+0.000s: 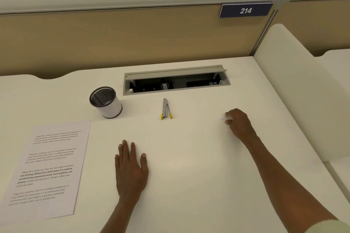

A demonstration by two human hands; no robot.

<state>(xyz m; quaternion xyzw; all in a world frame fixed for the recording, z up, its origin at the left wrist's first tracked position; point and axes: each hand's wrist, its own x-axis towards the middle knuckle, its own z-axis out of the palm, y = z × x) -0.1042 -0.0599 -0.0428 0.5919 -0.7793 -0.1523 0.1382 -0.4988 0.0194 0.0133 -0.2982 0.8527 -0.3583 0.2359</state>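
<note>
- The left grip (pixel 130 168) lies flat, fingers straight, on the blank sheet (pixel 176 145) on the tabletop (pixel 204 104).
- The right grip (pixel 237 122), fingers curled, sits at the sheet's far right corner; clamped or not, I cannot tell.

Counted are one printed white paper sheet (pixel 51 166), one mesh-lined white cylindrical cup (pixel 106 102) and one yellow-tipped silver stapler (pixel 166 108).

White tabletop (pixel 198 104) in my feed, open cable hatch (pixel 176 81) set into its far side, mesh pen cup (pixel 108 104) at left, silver-and-yellow stapler (pixel 166 109) just behind a large blank sheet (pixel 180 157), printed page (pixel 51 166) near left.
</note>
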